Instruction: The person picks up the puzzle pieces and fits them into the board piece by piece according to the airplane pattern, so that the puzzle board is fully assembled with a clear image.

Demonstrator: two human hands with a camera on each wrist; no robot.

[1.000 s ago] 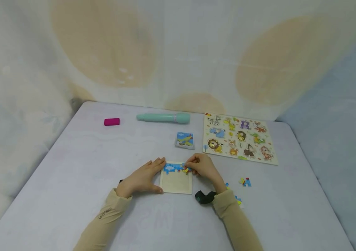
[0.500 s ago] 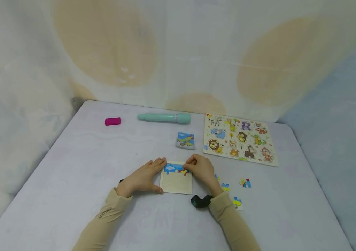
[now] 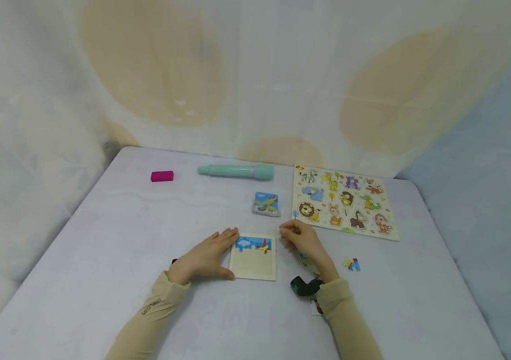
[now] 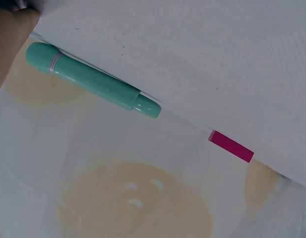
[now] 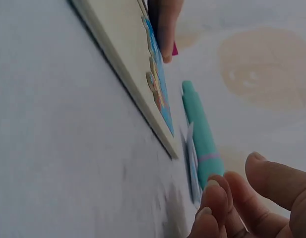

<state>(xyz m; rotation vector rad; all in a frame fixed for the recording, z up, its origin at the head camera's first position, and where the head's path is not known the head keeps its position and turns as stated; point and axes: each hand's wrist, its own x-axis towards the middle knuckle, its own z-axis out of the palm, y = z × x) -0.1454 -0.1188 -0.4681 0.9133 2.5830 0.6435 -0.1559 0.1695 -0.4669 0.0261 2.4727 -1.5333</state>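
Note:
A square wooden puzzle frame [image 3: 253, 265] lies on the table, with blue sky pieces [image 3: 246, 243] and a red-yellow piece [image 3: 264, 246] along its top row. The left hand [image 3: 203, 255] rests at the frame's left edge, fingers straight and thumb at the lower left corner. To the right of the frame, the right hand [image 3: 307, 242] hovers with fingers slightly bent; the right wrist view shows a gap between thumb and fingers [image 5: 212, 198] and nothing held. Partly under the right forearm are loose pieces [image 3: 305, 259]; another piece [image 3: 352, 264] lies further right.
Behind the frame lies an airplane picture card [image 3: 266, 204]. A teal tube [image 3: 236, 171] and a magenta block [image 3: 162, 176] lie near the back edge. An animal puzzle board [image 3: 345, 202] sits at the back right.
The right hand let go of the red-yellow piece, which now lies in the frame's top right corner, and moved off to the right. The left hand stayed in place.

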